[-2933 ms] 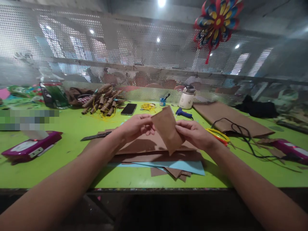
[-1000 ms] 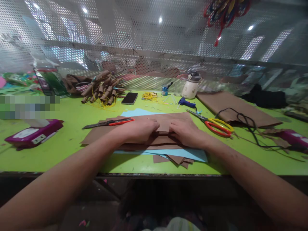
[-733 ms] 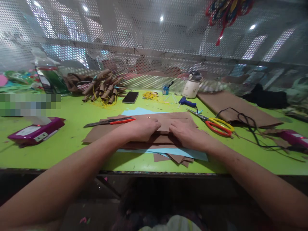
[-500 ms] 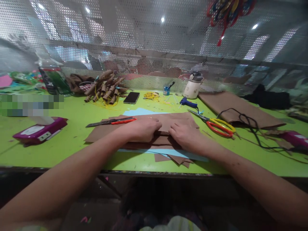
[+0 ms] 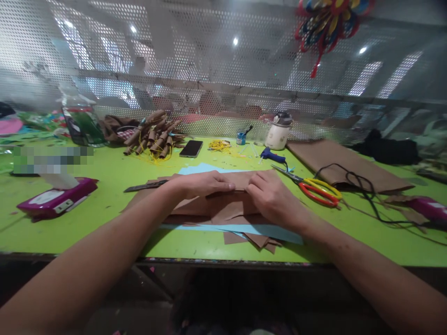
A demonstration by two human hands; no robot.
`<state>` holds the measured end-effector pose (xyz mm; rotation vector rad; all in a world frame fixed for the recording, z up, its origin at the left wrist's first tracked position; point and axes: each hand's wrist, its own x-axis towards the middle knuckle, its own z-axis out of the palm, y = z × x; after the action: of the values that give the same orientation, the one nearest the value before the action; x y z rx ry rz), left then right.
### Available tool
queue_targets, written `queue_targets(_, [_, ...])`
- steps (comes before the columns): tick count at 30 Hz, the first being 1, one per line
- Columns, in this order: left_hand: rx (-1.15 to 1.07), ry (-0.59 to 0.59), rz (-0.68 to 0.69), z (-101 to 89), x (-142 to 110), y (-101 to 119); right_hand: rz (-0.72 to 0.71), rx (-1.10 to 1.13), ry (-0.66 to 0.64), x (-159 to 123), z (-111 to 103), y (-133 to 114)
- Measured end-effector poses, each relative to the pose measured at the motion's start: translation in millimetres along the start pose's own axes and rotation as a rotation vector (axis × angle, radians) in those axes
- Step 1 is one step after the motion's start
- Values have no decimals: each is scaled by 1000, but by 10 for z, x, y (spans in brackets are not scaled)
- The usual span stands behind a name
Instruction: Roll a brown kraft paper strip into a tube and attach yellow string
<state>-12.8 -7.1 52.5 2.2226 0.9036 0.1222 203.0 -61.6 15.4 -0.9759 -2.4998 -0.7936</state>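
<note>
A folded piece of brown paper [image 5: 228,204] lies on a stack of brown sheets [image 5: 195,207] over light blue paper [image 5: 272,231] at the middle of the green table [image 5: 104,204]. My left hand [image 5: 202,183] lies flat along the piece's top edge with the fingers stretched out, pressing on it. My right hand [image 5: 270,197] rests on the piece's right side with its fingers curled down onto the paper. Neither hand lifts the paper.
Red and yellow scissors [image 5: 314,188] lie right of my hands, a dark ruler [image 5: 145,186] left. Behind are a phone [image 5: 191,148], rolled brown tubes [image 5: 153,137], a blue glue gun [image 5: 270,155], a white jar [image 5: 278,131]. A magenta box [image 5: 56,200] sits at left, black cord [image 5: 359,186] at right.
The piece was held up in the air in both hands; it now lies on the stack. My left hand has opened flat and slid up along its top edge. The view shifted slightly.
</note>
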Motion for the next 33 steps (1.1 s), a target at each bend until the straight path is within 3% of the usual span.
queue_targets(3, [-79, -29, 1, 18, -2, 18, 12, -7, 50, 1, 22, 8])
queue_targets(7, [18, -4, 45, 30, 35, 9, 73, 96, 54, -3, 51, 29])
queue_targets(14, [188, 45, 142, 38, 37, -36, 323, 761, -12, 8, -35, 101])
queue_targets(17, [215, 70, 154, 69, 20, 8, 437, 914, -80, 35, -54, 98])
queue_targets(22, [283, 115, 159, 123, -3, 112, 453, 1012, -156, 54, -21, 70])
queue_targets(28, [363, 167, 162, 142, -46, 182, 645, 1219, -205, 31, 36, 79])
queue_targets(33, [392, 224, 133, 183, -64, 193, 600, 1136, -151, 24, 71, 99])
